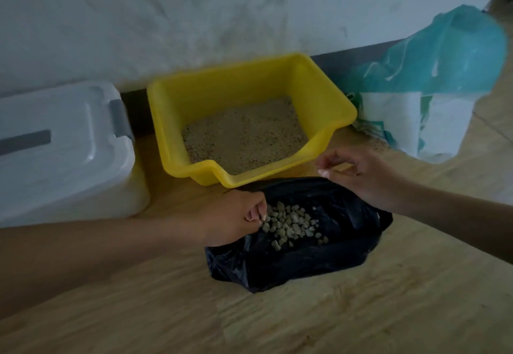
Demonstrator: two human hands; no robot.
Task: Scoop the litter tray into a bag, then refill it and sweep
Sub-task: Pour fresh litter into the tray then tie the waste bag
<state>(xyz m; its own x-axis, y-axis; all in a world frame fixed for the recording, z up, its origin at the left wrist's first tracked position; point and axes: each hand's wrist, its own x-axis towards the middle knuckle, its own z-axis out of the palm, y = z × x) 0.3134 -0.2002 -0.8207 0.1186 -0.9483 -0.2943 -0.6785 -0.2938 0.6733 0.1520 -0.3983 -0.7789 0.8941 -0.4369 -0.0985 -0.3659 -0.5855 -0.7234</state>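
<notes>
A yellow litter tray (172,120) stands on the wooden floor against the wall, with a layer of sandy litter (244,134) in its bottom. In front of it lies an open black plastic bag (347,231) holding a heap of pale clumps (291,223). My left hand (236,217) pinches the bag's left rim, fingers curled. My right hand (358,176) hovers just above the bag's far right rim, fingers loosely curled and fingertips close together; nothing shows between them.
A white lidded storage box (63,145) with grey latches stands left of the tray. A white and teal litter sack (433,81) stands open at the right against the wall. Some grains lie on the floor near the sack.
</notes>
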